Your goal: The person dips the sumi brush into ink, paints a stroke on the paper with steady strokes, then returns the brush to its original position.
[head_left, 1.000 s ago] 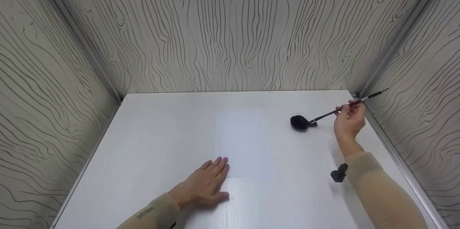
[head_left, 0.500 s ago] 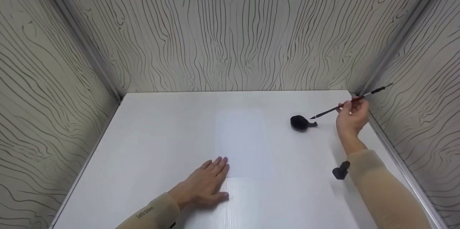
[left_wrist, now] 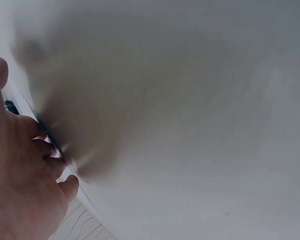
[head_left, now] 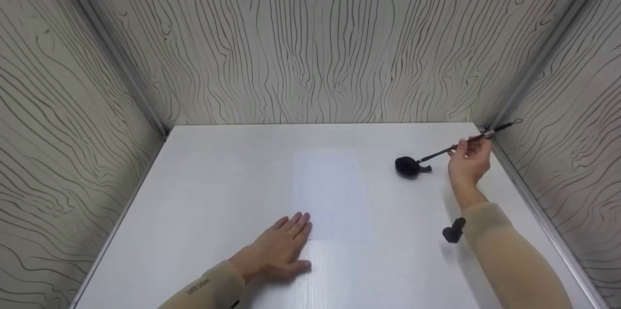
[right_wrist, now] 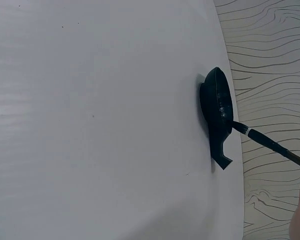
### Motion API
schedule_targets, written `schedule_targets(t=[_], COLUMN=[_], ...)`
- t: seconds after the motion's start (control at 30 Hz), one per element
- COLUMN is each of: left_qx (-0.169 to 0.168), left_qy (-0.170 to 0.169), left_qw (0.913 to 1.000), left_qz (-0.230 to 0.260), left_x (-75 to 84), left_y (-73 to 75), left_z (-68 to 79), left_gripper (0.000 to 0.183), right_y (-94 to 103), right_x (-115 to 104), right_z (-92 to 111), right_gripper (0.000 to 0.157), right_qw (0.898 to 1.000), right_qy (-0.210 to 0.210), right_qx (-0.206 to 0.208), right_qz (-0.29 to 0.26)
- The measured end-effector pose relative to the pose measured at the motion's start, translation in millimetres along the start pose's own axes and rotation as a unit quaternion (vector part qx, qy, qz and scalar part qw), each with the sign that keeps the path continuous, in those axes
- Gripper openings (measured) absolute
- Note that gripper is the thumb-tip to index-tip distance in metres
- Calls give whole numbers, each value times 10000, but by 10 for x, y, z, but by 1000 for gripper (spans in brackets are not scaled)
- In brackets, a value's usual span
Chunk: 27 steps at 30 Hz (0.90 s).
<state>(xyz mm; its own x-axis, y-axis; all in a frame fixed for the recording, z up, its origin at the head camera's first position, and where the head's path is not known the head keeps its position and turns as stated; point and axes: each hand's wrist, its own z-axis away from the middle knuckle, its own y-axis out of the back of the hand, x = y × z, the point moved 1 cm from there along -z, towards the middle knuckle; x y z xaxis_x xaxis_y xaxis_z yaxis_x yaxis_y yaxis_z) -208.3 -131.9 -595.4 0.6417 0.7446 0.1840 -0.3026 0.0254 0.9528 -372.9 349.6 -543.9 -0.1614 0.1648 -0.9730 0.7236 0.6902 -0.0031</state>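
My right hand (head_left: 468, 162) pinches a writing brush (head_left: 438, 154) by its shaft, over the right side of the table. The brush slants down to the left, its dark tip at the edge of a small black ink dish (head_left: 406, 167) with a short handle. In the right wrist view the bristles (right_wrist: 235, 125) meet the rim of the ink dish (right_wrist: 221, 102) near its handle. Fingers spread, my left hand (head_left: 284, 248) lies flat on the lower left corner of a white sheet of paper (head_left: 332, 192). The left wrist view shows that hand (left_wrist: 30, 175) edge-on against the surface.
The white table (head_left: 218, 173) is bounded by wood-grain panels (head_left: 310, 42) at the back and both sides, with metal strips along the corners. A black wrist camera mount (head_left: 454, 230) juts from the right sleeve.
The brush tip lifts off the ink dish, drawing back right, then returns to its rim as my right hand comes back left and down. My left hand stays in place on the paper.
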Motion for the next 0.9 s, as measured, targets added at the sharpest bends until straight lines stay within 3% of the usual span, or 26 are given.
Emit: schedule_targets(t=[0.37,0.57,0.9], left_qx=[-13,19,52], left_qy=[57,16,-57], left_qw=[10000,10000,9996], left_qz=[13,-9,-256], left_x=[3,8,-4], left_y=[-4,4,6], left_z=[-23,-13,-6], left_gripper=[103,103,101], right_y=[9,51,129], right_x=[1,-12,-55], right_z=[-11,-38,-65], right_gripper=[7,10,30], right_qw=[9998,9999,9983], right_qy=[-200,3,508], right_qx=[26,55,-1], right_qz=[23,138,298])
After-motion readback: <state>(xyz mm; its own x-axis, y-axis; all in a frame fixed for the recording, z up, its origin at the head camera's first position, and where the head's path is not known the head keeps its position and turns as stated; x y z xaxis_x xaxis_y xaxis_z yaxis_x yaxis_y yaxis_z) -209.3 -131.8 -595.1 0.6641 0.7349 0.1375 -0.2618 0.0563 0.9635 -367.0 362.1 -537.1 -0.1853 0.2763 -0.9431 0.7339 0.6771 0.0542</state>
